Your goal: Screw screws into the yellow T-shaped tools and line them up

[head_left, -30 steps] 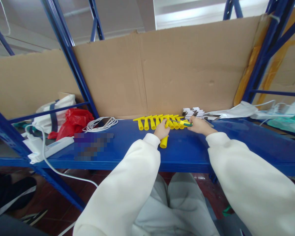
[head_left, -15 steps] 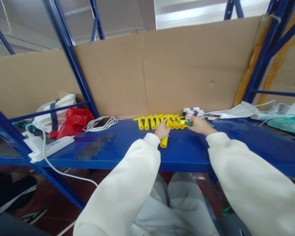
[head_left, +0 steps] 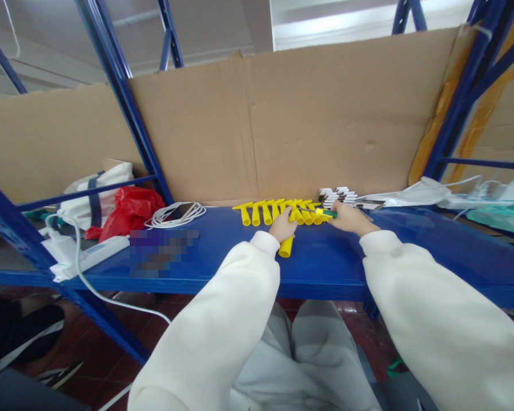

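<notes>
My left hand (head_left: pixel 282 226) is closed on a yellow tube-shaped plastic piece (head_left: pixel 286 248), whose round open end points toward me. In my right hand (head_left: pixel 348 218) is a screwdriver (head_left: pixel 326 213) with a green and yellow handle. Its thin shaft points left, and its tip reaches the area by my left fingers; whether it touches the piece cannot be made out. Behind both hands lies a row of several yellow T-shaped pieces (head_left: pixel 267 213). Just beyond my right hand is a cluster of small white and dark parts (head_left: pixel 338 196).
The blue shelf (head_left: pixel 231 251) backs onto a cardboard panel (head_left: pixel 325 114). To the left are a coiled white cable (head_left: pixel 177 215), a red plastic bag (head_left: pixel 131 211) and a power strip (head_left: pixel 94 257). A white bag (head_left: pixel 420 193) lies at right. Another person's leg (head_left: pixel 29 334) shows lower left.
Both hands stay in nearly the same place. The screwdriver handle appears slightly turned in my right hand, with more of its yellow part visible.
</notes>
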`<act>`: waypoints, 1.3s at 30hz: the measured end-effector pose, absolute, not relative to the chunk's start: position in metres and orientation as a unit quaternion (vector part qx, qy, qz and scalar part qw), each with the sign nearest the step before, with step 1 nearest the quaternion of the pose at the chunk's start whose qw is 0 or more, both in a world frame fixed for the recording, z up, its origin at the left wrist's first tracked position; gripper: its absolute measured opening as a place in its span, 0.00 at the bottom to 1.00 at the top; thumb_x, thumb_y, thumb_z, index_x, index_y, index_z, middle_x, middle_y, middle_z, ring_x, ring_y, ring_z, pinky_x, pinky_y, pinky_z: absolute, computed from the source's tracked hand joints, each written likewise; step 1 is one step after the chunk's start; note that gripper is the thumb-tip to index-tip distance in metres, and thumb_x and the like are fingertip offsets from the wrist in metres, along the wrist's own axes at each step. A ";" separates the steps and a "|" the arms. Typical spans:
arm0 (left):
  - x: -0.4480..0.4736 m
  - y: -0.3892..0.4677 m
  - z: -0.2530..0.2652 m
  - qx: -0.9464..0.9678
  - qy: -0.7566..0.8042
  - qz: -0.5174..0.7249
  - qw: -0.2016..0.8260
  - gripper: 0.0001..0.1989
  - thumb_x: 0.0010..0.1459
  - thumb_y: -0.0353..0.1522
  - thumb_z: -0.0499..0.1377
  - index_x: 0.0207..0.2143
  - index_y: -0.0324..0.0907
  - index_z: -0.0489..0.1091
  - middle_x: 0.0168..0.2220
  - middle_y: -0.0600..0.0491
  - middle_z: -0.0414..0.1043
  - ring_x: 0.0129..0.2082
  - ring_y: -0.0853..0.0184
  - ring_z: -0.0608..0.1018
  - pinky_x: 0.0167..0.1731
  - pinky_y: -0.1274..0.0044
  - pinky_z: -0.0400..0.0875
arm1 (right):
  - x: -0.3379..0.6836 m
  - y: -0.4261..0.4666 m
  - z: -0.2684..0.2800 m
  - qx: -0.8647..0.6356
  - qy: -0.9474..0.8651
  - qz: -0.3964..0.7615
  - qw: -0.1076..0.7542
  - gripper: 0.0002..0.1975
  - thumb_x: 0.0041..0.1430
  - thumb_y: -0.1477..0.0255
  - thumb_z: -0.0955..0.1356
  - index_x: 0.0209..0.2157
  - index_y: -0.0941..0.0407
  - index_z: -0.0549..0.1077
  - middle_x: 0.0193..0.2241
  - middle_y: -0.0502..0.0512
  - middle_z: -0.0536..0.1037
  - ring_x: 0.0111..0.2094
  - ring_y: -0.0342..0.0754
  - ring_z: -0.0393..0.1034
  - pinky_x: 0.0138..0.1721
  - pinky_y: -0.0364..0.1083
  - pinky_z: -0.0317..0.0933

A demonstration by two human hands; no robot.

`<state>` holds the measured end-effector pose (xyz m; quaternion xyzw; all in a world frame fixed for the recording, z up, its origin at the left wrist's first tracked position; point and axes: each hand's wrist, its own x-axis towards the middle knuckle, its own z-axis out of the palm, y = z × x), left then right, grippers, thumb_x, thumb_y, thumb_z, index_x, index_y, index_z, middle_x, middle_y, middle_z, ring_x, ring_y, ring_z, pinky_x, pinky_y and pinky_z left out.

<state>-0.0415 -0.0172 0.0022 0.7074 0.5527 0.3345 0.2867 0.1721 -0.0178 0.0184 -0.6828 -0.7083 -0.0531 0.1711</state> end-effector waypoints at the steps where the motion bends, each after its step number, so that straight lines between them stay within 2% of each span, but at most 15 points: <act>1: -0.042 -0.017 0.002 0.707 0.552 0.336 0.288 0.33 0.66 0.27 0.54 0.72 0.42 0.57 0.66 0.39 0.66 0.33 0.65 0.86 0.36 0.76 0.81 | 0.173 -0.017 0.018 -0.677 -0.713 -0.050 0.175 0.15 0.58 0.74 0.68 0.47 0.59 0.77 0.44 0.66 0.84 0.44 0.59 0.79 0.39 0.46 0.66; 4: -0.042 -0.017 0.002 0.705 0.550 0.340 0.291 0.33 0.65 0.27 0.55 0.72 0.43 0.57 0.64 0.40 0.69 0.33 0.64 0.86 0.36 0.76 0.81 | 0.177 -0.013 0.016 -0.664 -0.723 -0.050 0.185 0.10 0.58 0.73 0.67 0.41 0.57 0.78 0.42 0.64 0.85 0.43 0.57 0.79 0.39 0.45 0.66; 7: -0.042 -0.016 0.001 0.708 0.545 0.340 0.293 0.33 0.65 0.27 0.55 0.72 0.44 0.58 0.61 0.40 0.72 0.33 0.63 0.86 0.38 0.75 0.81 | 0.178 -0.010 0.014 -0.671 -0.716 -0.063 0.179 0.12 0.55 0.73 0.70 0.43 0.57 0.78 0.39 0.63 0.85 0.41 0.57 0.79 0.37 0.45 0.65; 10: -0.042 -0.014 0.000 0.710 0.545 0.340 0.290 0.33 0.65 0.27 0.55 0.72 0.43 0.58 0.63 0.40 0.70 0.33 0.64 0.86 0.39 0.74 0.82 | 0.178 -0.010 0.014 -0.677 -0.715 -0.060 0.164 0.16 0.54 0.72 0.72 0.46 0.57 0.77 0.39 0.63 0.85 0.39 0.56 0.79 0.34 0.44 0.64; 16: -0.043 -0.012 0.000 0.715 0.545 0.329 0.289 0.33 0.66 0.27 0.55 0.72 0.42 0.57 0.61 0.41 0.72 0.33 0.65 0.85 0.40 0.74 0.81 | 0.175 -0.014 0.018 -0.677 -0.717 -0.042 0.162 0.14 0.57 0.74 0.67 0.44 0.59 0.80 0.40 0.64 0.85 0.41 0.56 0.79 0.37 0.44 0.64; 24: -0.042 -0.014 0.000 0.695 0.543 0.334 0.334 0.35 0.66 0.27 0.54 0.74 0.46 0.53 0.62 0.40 0.71 0.33 0.64 0.85 0.33 0.74 0.82 | 0.178 -0.012 0.013 -0.680 -0.717 -0.060 0.144 0.13 0.54 0.71 0.71 0.43 0.57 0.78 0.39 0.62 0.85 0.39 0.56 0.79 0.33 0.44 0.63; 32: -0.042 -0.011 -0.002 0.683 0.540 0.334 0.360 0.36 0.66 0.28 0.53 0.75 0.47 0.49 0.57 0.41 0.74 0.32 0.64 0.85 0.30 0.75 0.81 | 0.177 -0.011 0.014 -0.670 -0.721 -0.037 0.175 0.09 0.57 0.70 0.68 0.39 0.56 0.79 0.37 0.61 0.85 0.38 0.55 0.79 0.33 0.44 0.63; 36: -0.042 -0.010 -0.003 0.683 0.534 0.338 0.366 0.37 0.66 0.29 0.53 0.75 0.47 0.49 0.56 0.41 0.75 0.30 0.64 0.84 0.29 0.75 0.81 | 0.176 -0.014 0.014 -0.677 -0.718 -0.035 0.160 0.12 0.53 0.72 0.71 0.41 0.56 0.78 0.36 0.59 0.84 0.35 0.54 0.78 0.32 0.43 0.62; 39: -0.042 -0.009 -0.004 0.684 0.533 0.339 0.366 0.37 0.66 0.27 0.52 0.75 0.46 0.48 0.55 0.42 0.76 0.29 0.65 0.84 0.29 0.75 0.81 | 0.173 -0.016 0.016 -0.673 -0.720 -0.031 0.164 0.14 0.53 0.74 0.71 0.43 0.58 0.78 0.37 0.61 0.85 0.37 0.55 0.79 0.34 0.44 0.63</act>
